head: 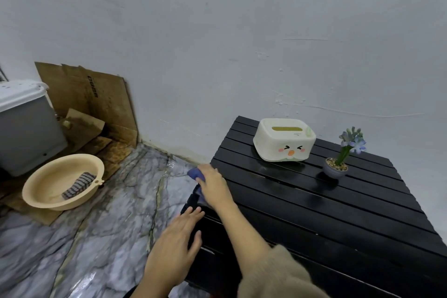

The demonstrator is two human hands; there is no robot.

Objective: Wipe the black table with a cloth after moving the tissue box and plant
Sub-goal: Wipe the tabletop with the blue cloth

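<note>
Head view: right hand [214, 184] presses a blue cloth [195, 173] at the counter's [314, 213] left edge. Left hand [177, 237] rests open, empty (nearer corner). Unwiped slats stretch rightward toward the tissue box [284, 140].

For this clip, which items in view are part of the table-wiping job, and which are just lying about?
Job: black table; blue cloth under the right hand; left hand at the table's edge; tissue box and plant, both on the table.

Lying about: basin holding a striped cloth; cardboard; grey bin.
</note>
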